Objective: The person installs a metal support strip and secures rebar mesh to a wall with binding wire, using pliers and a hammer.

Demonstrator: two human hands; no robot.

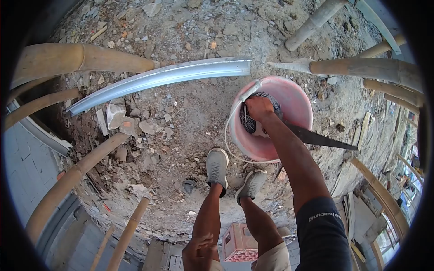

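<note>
My right hand [259, 108] reaches down into a pink bucket [300, 97]. Its fingers are curled at a bundle of thin dark wire [247, 121] inside; the fingertips are partly hidden. A handsaw [323, 138] leans in the same bucket under my forearm, its toothed blade sticking out over the right rim and its handle end mostly hidden. The bucket's pale handle [227, 135] hangs along the left side. My left hand [199, 247] is low in the view beside my left knee, with its fingers loosely apart and nothing visible in them.
A curved-looking metal channel [167, 79] lies on the rubble ground beyond my feet. Bamboo poles [77, 170] stand on both sides. Broken bricks and stones [116, 113] lie to the left. A red plastic crate [239, 244] is behind my legs, and planks [379, 196] are at right.
</note>
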